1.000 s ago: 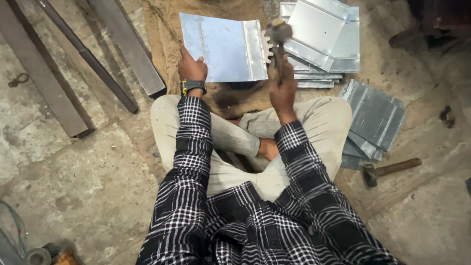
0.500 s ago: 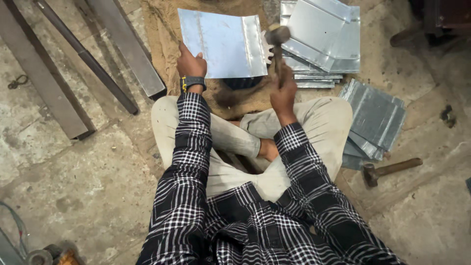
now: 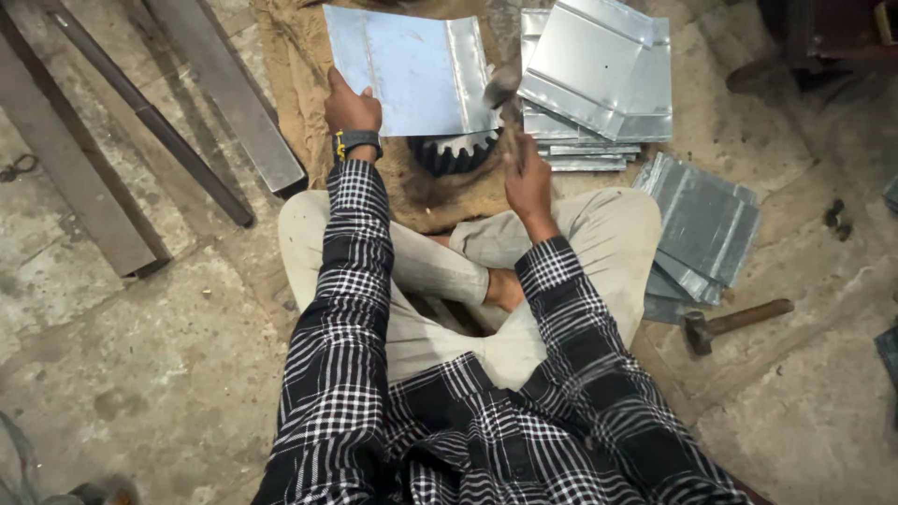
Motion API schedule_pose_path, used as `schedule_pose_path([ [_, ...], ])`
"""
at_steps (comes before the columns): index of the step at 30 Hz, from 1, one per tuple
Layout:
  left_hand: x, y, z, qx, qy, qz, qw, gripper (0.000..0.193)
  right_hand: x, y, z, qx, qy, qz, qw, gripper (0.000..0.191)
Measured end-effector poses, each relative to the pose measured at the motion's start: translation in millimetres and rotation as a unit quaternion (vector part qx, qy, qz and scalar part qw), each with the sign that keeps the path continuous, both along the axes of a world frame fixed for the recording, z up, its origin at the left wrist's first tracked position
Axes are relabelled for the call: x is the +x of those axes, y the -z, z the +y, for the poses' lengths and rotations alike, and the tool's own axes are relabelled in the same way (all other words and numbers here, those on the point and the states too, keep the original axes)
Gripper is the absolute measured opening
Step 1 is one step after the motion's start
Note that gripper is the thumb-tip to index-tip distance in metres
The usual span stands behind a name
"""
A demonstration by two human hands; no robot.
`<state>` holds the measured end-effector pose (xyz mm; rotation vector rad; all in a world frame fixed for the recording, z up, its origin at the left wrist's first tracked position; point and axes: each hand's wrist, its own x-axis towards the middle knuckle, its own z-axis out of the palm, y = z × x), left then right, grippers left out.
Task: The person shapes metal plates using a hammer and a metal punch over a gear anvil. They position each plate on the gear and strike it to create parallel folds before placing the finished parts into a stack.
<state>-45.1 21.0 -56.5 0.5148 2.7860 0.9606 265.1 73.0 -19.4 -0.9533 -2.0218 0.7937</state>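
left hand (image 3: 353, 108) pins sheet (image 3: 412, 70) at its near-left edge | sheet lies flat on gear (image 3: 456, 151), far of the knees | right hand (image 3: 528, 182) fist closed on hammer (image 3: 503, 93), head blurred at sheet's right fold | handle runs near-far

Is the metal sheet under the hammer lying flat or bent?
Bent: the metal sheet lies mostly flat, but a raised fold runs along its right edge, beside the hammer.

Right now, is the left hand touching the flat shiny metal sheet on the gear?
Touching. The head view shows the left hand pressed on the near left corner of the flat shiny metal sheet, with no gap.
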Motion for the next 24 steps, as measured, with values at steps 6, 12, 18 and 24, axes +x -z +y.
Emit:
schedule_pose_path([
  [6, -5, -6, 6, 0.029, 0.014, 0.034, 0.999, 0.067, 2, 2, -1, -0.031, 0.012, 0.102, 0.994, 0.035],
  [12, -4, -10, 12, 0.02, 0.019, 0.023, 0.999, 0.067, 1, -1, -1, 0.016, 0.037, -0.036, 0.999, 0.039],
  [18, -7, -10, 15, 0.032, 0.019, 0.035, 0.999, 0.071, 7, -7, 3, 0.006, 0.02, 0.058, 0.998, 0.038],
  [24, -8, -8, 13, 0.042, 0.025, 0.046, 0.998, 0.067, 7, 0, 0, -0.035, 0.066, 0.035, 0.997, 0.04],
])
